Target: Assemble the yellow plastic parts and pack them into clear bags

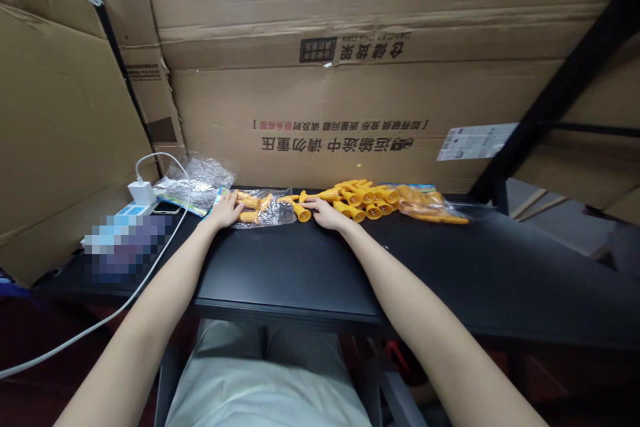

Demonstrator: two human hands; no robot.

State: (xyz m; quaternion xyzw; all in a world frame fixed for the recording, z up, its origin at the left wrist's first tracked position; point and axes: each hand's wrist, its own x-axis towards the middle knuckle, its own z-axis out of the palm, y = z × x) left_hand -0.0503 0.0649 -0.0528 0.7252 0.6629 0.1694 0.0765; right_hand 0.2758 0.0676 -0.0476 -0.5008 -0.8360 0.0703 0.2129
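My left hand [225,211] is at the left end of a clear plastic bag [281,215], its thumb and fingers on the film. Inside the bag lie several yellow plastic pieces [249,203] with flared, cup-like ends. My right hand [325,213] rests with its fingers stretched toward a yellow horn-shaped piece [303,212] at the bag's right end. Its fingertips seem to touch that piece; nothing is wrapped in the fingers. Just right of this hand a pile of similar yellow horn-shaped pieces [373,197] lies loose.
Another clear bag of orange-yellow pieces [425,203] lies right of the pile. At left are crumpled clear packaging [200,177], a white charger [143,192] with a long cable, and a phone [167,208]. Cardboard [310,93] walls the back of the black table [285,273].
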